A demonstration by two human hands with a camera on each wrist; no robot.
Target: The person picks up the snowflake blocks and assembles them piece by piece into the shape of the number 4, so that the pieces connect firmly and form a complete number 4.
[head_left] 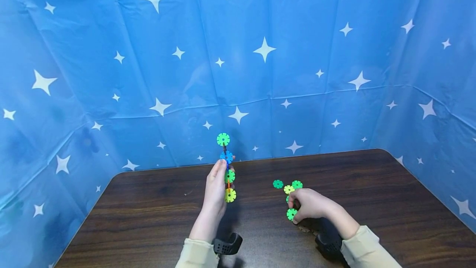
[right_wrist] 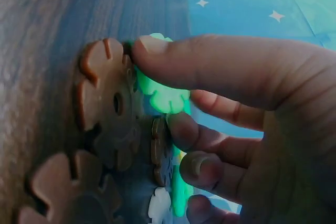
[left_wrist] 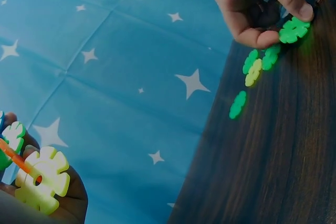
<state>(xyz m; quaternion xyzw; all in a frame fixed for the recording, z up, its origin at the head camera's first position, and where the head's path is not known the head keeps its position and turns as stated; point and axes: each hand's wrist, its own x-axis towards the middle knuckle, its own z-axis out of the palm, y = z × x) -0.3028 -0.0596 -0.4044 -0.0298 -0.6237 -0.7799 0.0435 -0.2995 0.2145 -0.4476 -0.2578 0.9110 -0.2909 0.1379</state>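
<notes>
- A bright green, round, notched plastic disc (head_left: 291,214) is pinched by the right hand (head_left: 314,204).
- A near-upright chain of green, blue and yellow notched discs (head_left: 229,176) is gripped by the left hand (head_left: 213,189).
- The chain is held well apart, left of the pinched disc.

Dark wood-grain table (head_left: 148,218), blue curtain (head_left: 238,77) behind — creased, white-starred
</notes>
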